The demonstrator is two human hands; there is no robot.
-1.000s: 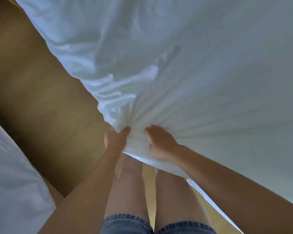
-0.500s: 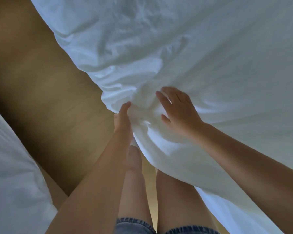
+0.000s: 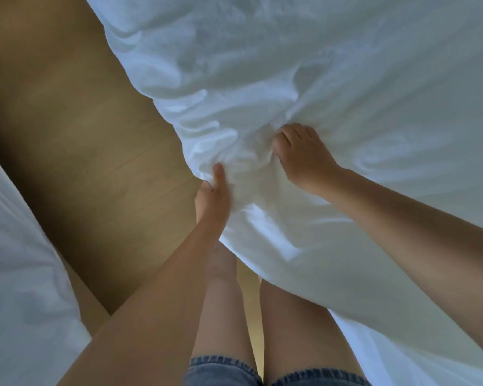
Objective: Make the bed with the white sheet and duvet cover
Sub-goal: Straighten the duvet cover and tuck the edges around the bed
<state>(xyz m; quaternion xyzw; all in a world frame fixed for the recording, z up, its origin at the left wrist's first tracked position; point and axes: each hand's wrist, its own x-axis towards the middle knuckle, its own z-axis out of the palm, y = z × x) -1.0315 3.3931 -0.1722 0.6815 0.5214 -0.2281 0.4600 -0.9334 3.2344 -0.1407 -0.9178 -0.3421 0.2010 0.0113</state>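
Note:
A large white duvet cover [image 3: 346, 79] fills the upper right of the head view, bunched into folds along its left edge. My left hand [image 3: 214, 196] pinches that bunched edge, thumb on top and fingers tucked under the fabric. A little to the right and further in, my right hand [image 3: 301, 157] lies on the cloth with its fingers curled into a fold, gripping it. Creases radiate from both grips. What lies under the fabric is hidden.
A brown wooden floor [image 3: 95, 135] runs diagonally on the left. More white bedding [image 3: 20, 274] sits at the lower left edge. My bare legs and denim shorts [image 3: 221, 369] are directly below, close against the hanging fabric.
Both hands moved forward along the fabric edge. My right hand went from gripping, to open and flat on the cloth, to curled into a new fold further in. The fabric slackened and bunched.

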